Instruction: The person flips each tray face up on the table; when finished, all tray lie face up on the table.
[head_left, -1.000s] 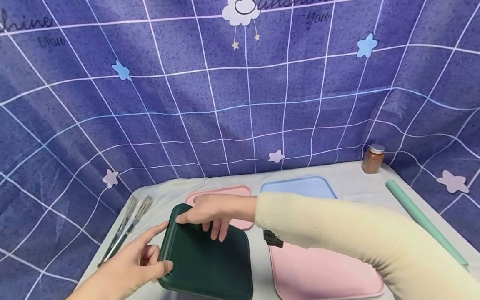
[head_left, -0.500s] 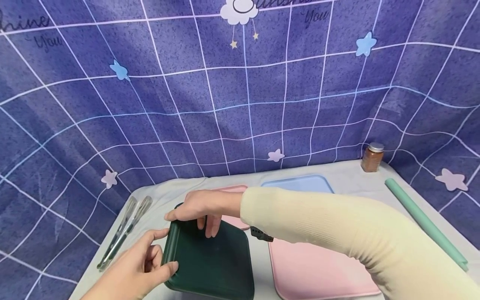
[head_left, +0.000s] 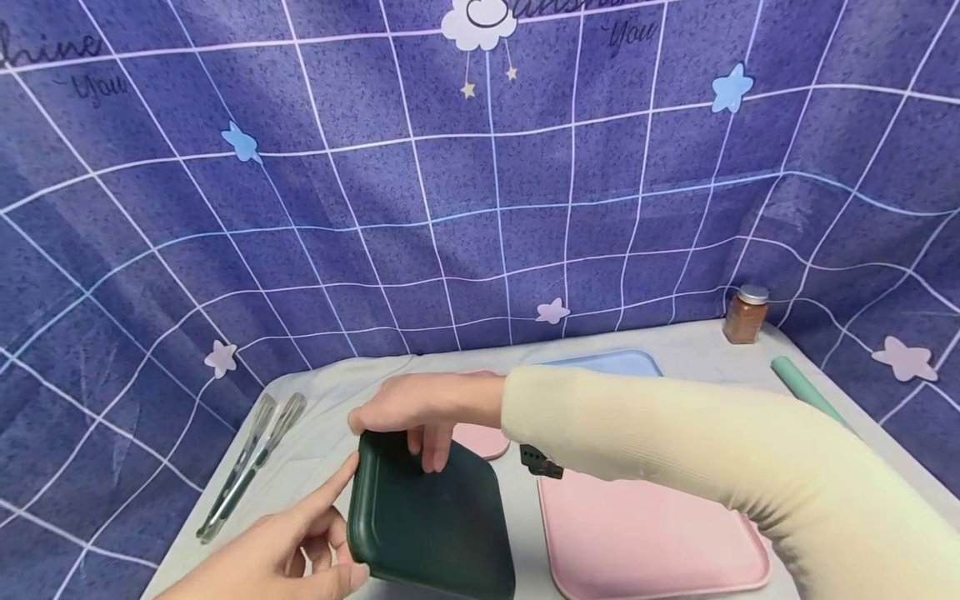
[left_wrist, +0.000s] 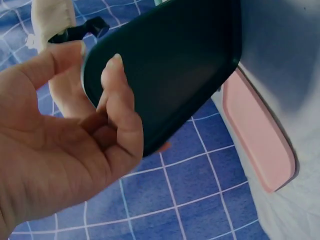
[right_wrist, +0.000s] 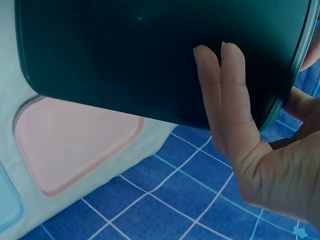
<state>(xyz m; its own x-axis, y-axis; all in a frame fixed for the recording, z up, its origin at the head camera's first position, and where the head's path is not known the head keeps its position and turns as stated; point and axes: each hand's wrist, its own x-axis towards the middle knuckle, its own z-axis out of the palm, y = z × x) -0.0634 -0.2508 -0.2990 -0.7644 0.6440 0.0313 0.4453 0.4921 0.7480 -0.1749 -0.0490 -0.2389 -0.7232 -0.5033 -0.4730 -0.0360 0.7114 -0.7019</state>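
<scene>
A dark green rectangular tray (head_left: 442,517) with rounded corners is tilted, its left edge raised off the table. My left hand (head_left: 296,542) pinches that left edge, thumb near the front corner and index finger reaching along the rim. At the far left corner, my right hand (head_left: 420,404) grips the tray. In the right wrist view two fingers of the right hand (right_wrist: 240,110) lie along the tray's broad face (right_wrist: 115,60), with the thumb side at the rim. From the left wrist, the left hand's fingers (left_wrist: 122,95) bend in front of the green tray (left_wrist: 175,65).
A large pink tray (head_left: 645,533) lies right of the green one; a smaller pink tray (head_left: 480,437) and a blue tray (head_left: 622,362) lie behind. Tongs (head_left: 255,458) rest at the left. A brown-filled jar (head_left: 746,315) and a green roll (head_left: 806,387) are at right.
The green tray has shifted slightly right and now tilts more steeply. My left hand has moved right with it, while the right hand slid left, then back a little along the far corner.
</scene>
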